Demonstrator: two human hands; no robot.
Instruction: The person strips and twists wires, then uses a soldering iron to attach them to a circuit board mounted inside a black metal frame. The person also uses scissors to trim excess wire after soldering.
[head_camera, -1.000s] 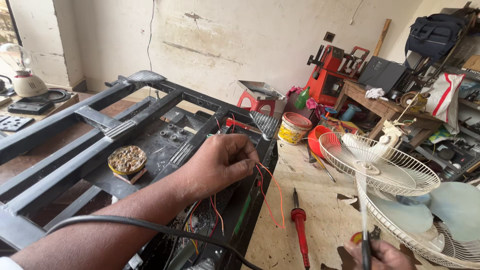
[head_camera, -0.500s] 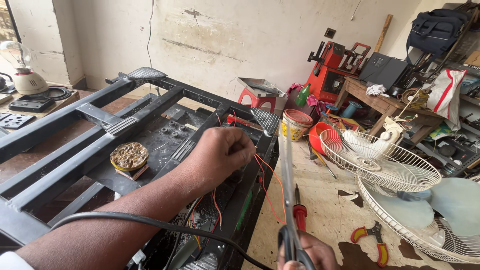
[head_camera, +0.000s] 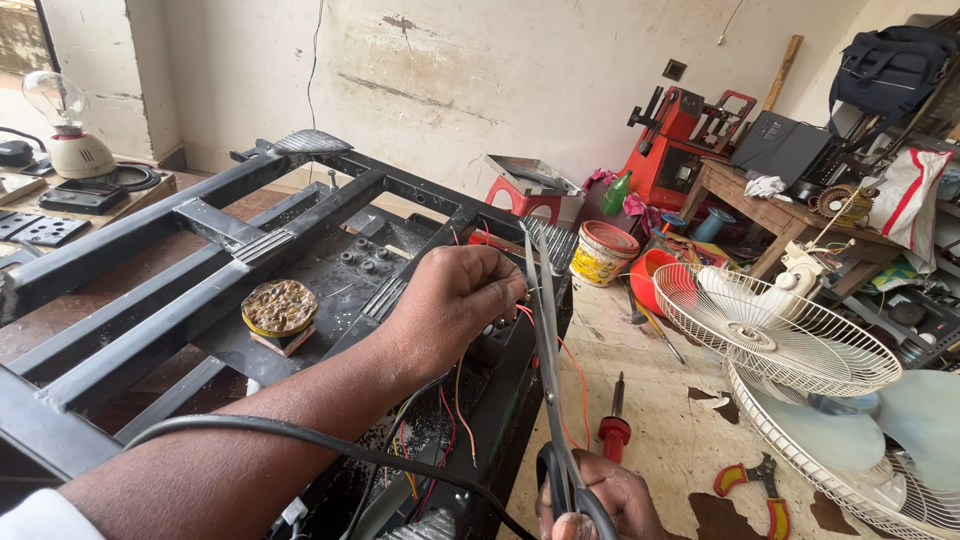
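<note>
Above the right hand (head_camera: 600, 500), scissors (head_camera: 545, 330) reach the left hand's (head_camera: 455, 300) wires (head_camera: 520, 312).

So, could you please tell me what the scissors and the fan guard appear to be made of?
Scissors, in the right hand: bare steel blades by their grey sheen, with dark handles, probably plastic. Fan guard: thin wire, seemingly metal with a white coating.

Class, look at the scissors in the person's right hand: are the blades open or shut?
Nearly shut. The scissors show two long blades lying almost together, tips pointing up beside the left hand, gripped by the right hand.
</note>
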